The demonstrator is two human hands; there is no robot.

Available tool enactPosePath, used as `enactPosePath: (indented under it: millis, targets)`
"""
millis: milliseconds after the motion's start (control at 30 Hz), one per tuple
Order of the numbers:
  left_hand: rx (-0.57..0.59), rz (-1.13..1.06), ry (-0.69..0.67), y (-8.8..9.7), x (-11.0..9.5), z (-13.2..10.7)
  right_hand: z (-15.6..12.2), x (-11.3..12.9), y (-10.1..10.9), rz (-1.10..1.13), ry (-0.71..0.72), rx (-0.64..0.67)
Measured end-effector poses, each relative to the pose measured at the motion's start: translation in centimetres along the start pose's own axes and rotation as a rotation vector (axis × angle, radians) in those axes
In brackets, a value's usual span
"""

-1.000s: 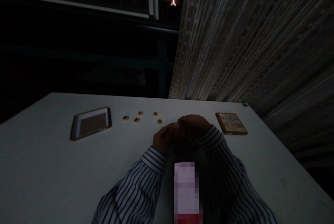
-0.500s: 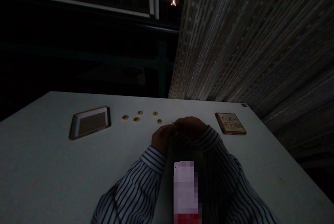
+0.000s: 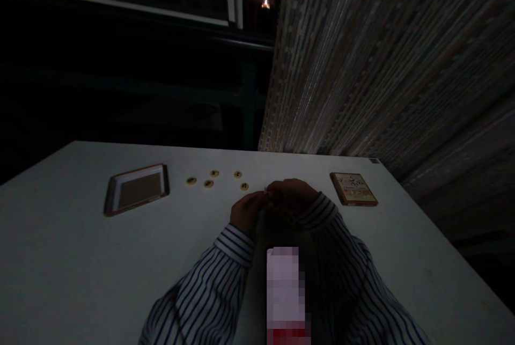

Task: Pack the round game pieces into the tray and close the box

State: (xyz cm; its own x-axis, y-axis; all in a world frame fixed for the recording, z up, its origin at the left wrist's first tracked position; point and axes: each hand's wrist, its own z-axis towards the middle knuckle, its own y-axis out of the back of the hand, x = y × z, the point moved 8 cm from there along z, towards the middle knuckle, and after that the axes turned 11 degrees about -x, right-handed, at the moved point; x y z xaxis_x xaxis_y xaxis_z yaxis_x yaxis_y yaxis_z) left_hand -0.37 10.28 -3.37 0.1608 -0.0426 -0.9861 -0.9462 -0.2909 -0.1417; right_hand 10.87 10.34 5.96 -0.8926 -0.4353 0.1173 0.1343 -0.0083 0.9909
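Just between both hands (image 3: 246, 211) (image 3: 295, 195), shadowed bundle (image 3: 278, 215)

We've got a shadowed, pale-tipped plastic-looking bag (image 3: 278, 213), contents too dim to read. Five round, pale-yellow, dark-marked discs (image 3: 208, 184) lie flat, beyond it, leftward.
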Motion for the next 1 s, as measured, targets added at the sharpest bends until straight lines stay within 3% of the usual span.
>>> enactPosePath:
  millis: [367, 700, 1000]
  targets:
    - [-0.009, -0.026, 0.018, -0.2, -0.3, -0.1, 0.3, 0.9, -0.1, -0.003, 0.122, -0.048]
    - [-0.002, 0.007, 0.015, -0.2, -0.8, -0.5, 0.3, 0.4, -0.1, -0.032, 0.150, -0.060]
    - [-0.198, 0.085, -0.076, 1.5, -0.7, 0.4, 0.2, -3.0, -0.9, -0.160, 0.003, 0.028]
